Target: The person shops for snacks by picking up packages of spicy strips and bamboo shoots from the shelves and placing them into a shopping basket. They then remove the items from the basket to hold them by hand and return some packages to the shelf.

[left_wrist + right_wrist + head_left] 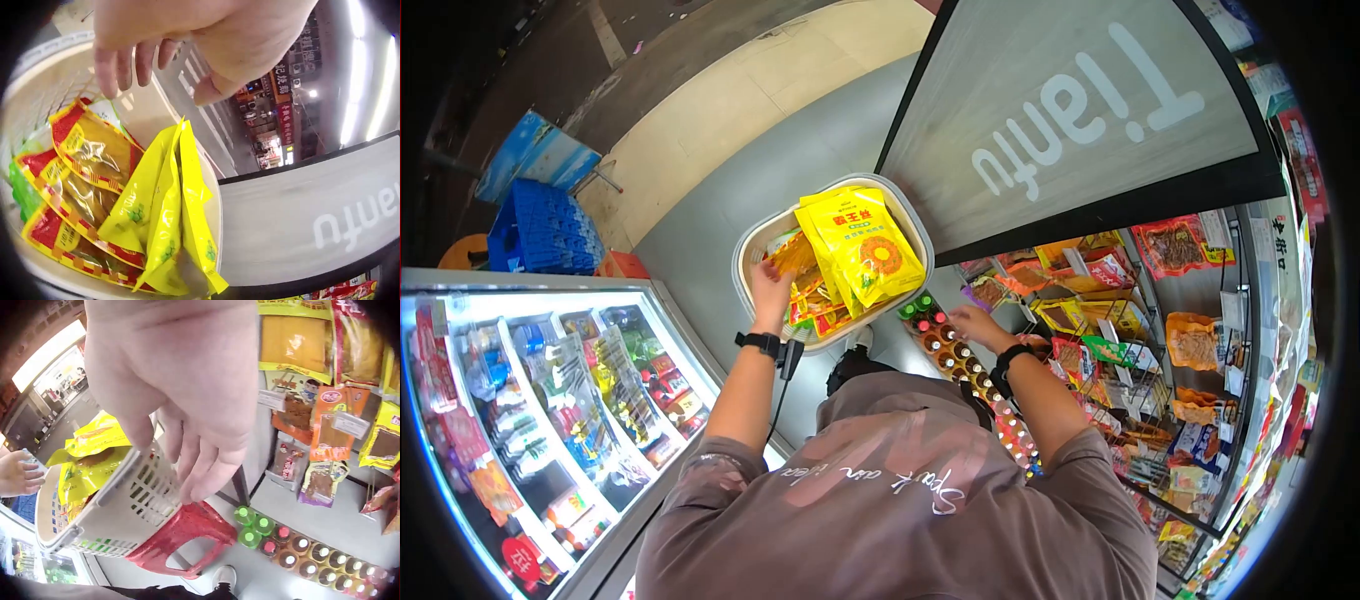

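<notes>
My left hand [771, 292] hovers at the near left rim of a cream plastic basket [926, 228]. In the left wrist view its fingers hang loosely over the basket, with nothing between them. Bright yellow snack packets [870, 250] lie stacked on the basket's right side. Beside them, red-and-yellow packets with clear windows [94, 150] fill the other side. To the right of the basket, my right hand [181, 381] is relaxed and holds nothing. Its fingertips overlap the latticed basket wall in the right wrist view.
The basket stands on a red plastic stool [219, 524]. Capped drink bottles [307, 569] line the floor at right, below racks of hanging snack packets [1195, 340]. A lit display fridge [590, 400] is at left. A grey "Tianfu" panel [1090, 150] rises behind the basket.
</notes>
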A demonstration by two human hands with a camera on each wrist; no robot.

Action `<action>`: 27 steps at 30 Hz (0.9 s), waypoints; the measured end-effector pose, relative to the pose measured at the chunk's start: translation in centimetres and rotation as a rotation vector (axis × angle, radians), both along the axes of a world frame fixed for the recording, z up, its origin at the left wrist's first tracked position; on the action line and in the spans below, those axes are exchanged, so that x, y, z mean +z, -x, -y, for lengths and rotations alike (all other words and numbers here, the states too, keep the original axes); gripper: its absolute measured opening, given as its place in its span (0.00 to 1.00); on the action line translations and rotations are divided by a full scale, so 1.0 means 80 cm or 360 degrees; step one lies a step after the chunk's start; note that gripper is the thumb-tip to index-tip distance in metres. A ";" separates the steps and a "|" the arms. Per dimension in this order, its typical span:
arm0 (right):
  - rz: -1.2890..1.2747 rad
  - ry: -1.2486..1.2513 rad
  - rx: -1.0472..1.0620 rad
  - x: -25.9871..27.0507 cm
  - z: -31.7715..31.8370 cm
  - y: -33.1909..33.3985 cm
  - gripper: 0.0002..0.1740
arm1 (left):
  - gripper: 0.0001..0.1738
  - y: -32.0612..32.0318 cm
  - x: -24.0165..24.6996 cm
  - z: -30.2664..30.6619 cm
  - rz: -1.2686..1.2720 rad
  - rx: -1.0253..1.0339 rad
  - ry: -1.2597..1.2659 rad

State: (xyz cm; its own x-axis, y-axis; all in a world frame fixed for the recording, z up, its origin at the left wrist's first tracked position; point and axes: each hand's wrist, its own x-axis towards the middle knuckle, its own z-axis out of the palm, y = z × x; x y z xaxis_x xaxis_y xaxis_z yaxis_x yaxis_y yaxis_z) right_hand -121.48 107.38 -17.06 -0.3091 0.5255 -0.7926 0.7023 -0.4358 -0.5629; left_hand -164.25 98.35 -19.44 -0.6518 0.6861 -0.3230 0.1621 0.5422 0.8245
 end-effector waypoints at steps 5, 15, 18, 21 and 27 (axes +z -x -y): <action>0.0055 -0.0006 -0.0211 0.006 0.052 -0.065 0.22 | 0.45 -0.020 -0.038 -0.083 0.0294 -0.0021 -0.0024; 0.0199 0.0138 -0.0758 0.025 0.176 -0.160 0.19 | 0.31 -0.016 -0.025 -0.146 0.1014 0.0069 0.0016; 0.0231 0.0157 -0.0915 0.016 0.217 -0.175 0.20 | 0.25 -0.028 -0.024 -0.156 0.1128 0.0110 -0.0074; 0.0228 0.0186 -0.0912 0.012 0.247 -0.183 0.21 | 0.23 -0.039 -0.031 -0.158 0.1083 0.0072 -0.0328; 0.0158 0.0052 -0.0813 0.022 0.270 -0.188 0.20 | 0.17 -0.068 0.042 -0.129 0.0760 0.0001 -0.0548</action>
State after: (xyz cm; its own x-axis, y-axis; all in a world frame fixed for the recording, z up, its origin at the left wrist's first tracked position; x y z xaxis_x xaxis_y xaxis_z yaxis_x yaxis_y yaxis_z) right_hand -106.47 85.78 -15.32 0.0578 0.5643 -0.8235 0.4451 -0.7529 -0.4847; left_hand -158.78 108.65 -16.08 -0.4892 0.8034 -0.3394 -0.2706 0.2301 0.9348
